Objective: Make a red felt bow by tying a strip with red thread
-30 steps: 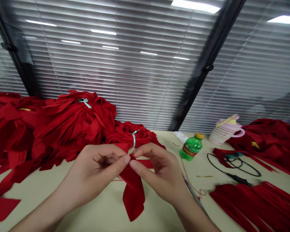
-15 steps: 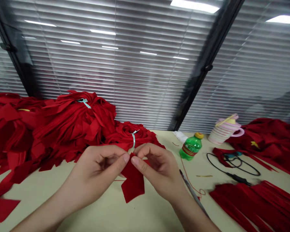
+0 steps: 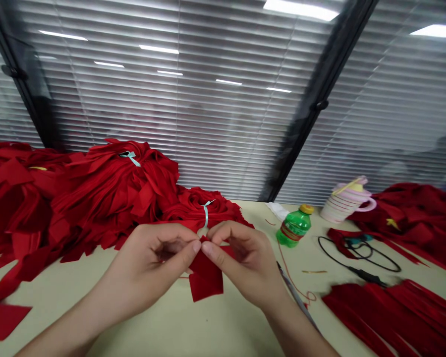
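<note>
A small piece of red cloth hangs between my two hands above the table. My left hand pinches its top edge between thumb and forefinger. Right beside it, my right hand pinches the same edge, the two thumb tips almost meeting. The cloth's lower end dangles free, and its upper part is partly covered by the fingers. Just behind the hands lies a red cloth bundle bound with a pale blue tie.
Large red cloth heaps fill the left. To the right stand a green bottle and a striped pink-and-white cup. A black cable, a thin grey tool, red thread and red strips lie there. Window blinds rise behind.
The dangling end of the red cloth has swung up slightly and its lower edge looks squarer. Both hands keep their pinch in nearly the same place.
</note>
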Tool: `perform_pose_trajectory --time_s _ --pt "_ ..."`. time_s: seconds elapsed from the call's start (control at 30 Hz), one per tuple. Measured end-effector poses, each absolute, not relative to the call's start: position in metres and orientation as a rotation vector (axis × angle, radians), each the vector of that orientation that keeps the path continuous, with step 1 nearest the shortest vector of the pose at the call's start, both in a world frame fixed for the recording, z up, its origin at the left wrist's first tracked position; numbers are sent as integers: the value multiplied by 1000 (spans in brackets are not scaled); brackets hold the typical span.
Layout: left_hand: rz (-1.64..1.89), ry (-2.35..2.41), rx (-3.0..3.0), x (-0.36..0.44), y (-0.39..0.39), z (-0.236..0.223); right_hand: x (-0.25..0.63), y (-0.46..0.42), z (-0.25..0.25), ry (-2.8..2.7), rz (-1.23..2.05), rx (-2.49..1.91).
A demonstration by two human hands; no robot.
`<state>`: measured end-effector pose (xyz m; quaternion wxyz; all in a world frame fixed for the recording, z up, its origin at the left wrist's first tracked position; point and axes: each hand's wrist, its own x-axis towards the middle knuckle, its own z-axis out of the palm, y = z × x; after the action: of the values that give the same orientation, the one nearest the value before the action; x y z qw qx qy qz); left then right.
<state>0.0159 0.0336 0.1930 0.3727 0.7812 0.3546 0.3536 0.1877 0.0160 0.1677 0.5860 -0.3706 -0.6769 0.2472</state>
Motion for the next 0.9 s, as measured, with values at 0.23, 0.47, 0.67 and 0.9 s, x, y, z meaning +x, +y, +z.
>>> perform_pose_trajectory --time_s 0.23,0.47,0.67,0.9 --pt "856 875 2066 12 37 191 186 17 167 -1560 618 -885" --pt "975 834 2041 5 43 194 189 22 165 -1541 1093 -741" --pt "1239 934 2007 -12 45 207 189 23 164 -1599 1263 -688" --pt "1682 1104 1824 -44 55 213 195 24 162 -1657 1283 -766"
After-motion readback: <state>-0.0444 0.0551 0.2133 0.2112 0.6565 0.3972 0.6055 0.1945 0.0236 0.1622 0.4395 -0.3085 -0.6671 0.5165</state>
